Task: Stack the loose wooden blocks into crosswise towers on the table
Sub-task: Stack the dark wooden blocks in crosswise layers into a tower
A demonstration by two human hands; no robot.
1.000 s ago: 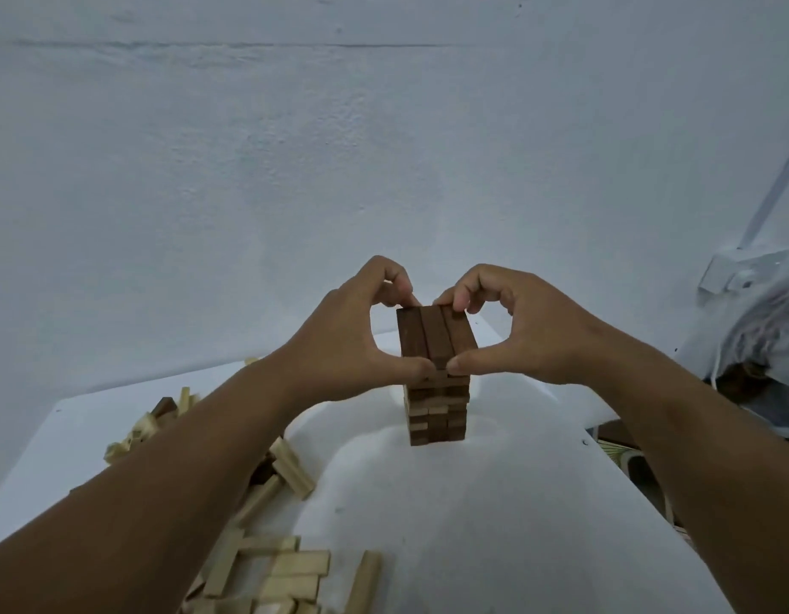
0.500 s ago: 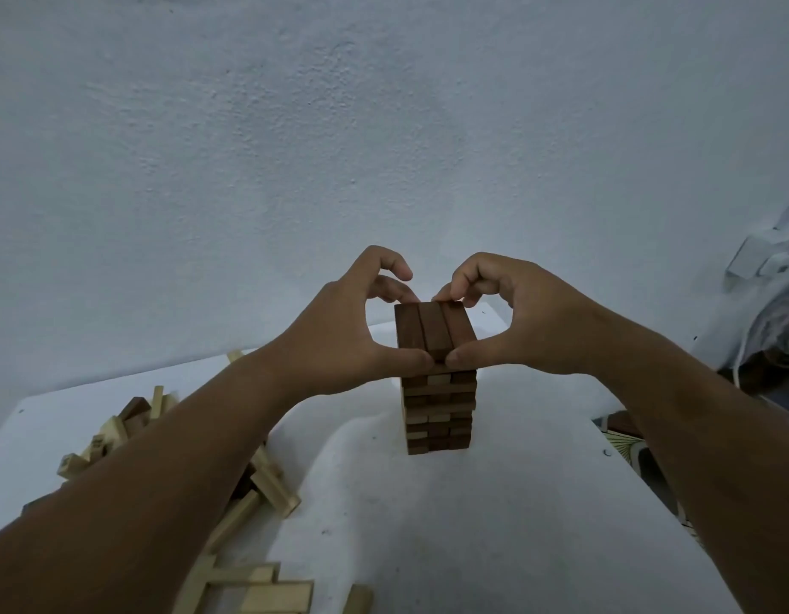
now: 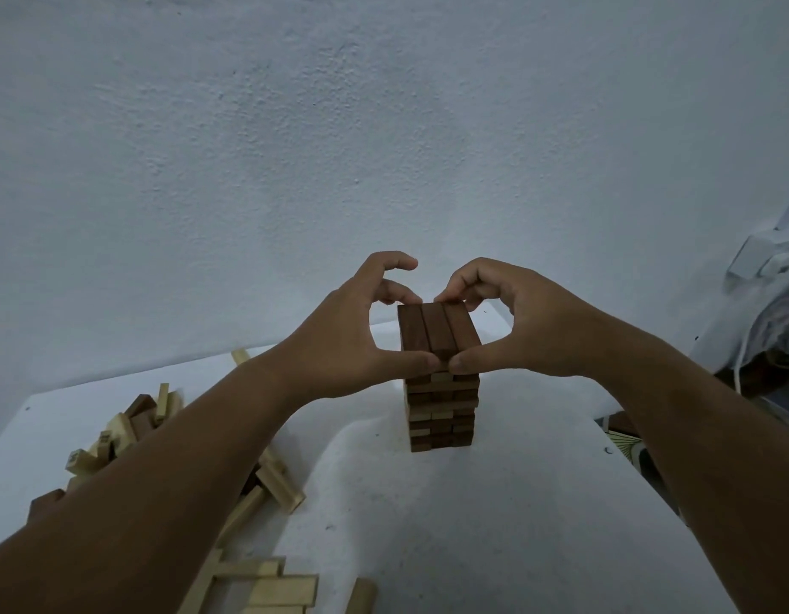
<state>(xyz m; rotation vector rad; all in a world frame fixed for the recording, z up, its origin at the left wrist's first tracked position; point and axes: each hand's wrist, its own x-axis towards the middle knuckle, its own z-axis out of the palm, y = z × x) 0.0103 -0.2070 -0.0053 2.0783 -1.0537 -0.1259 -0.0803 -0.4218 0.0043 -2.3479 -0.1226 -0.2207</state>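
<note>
room: plain white wall [image 3: 384, 148] behind, white table [image 3: 494, 525] up front, kinda dim lighting
tower: dark block tower [image 3: 441, 409] stood mid-table, layers crossing each other, a few pale blocks mixed in
top layer: 3 dark blocks [image 3: 437, 327] lay side by side, looked pretty flush
left hand: left hand [image 3: 353, 334] pinched the top layer, thumb on the near end, fingers curled onto the far end
right hand: right hand [image 3: 525, 325] did the same from the other side, thumbs nearly met
loose blocks: messy pile [image 3: 131, 432] sat well off to the left, more pale ones [image 3: 277, 587] by the near edge
risk: imo squeezing unevenly could've skewed that top row or nudged the whole stack sideways, and a forearm swing could've clipped the pile
</note>
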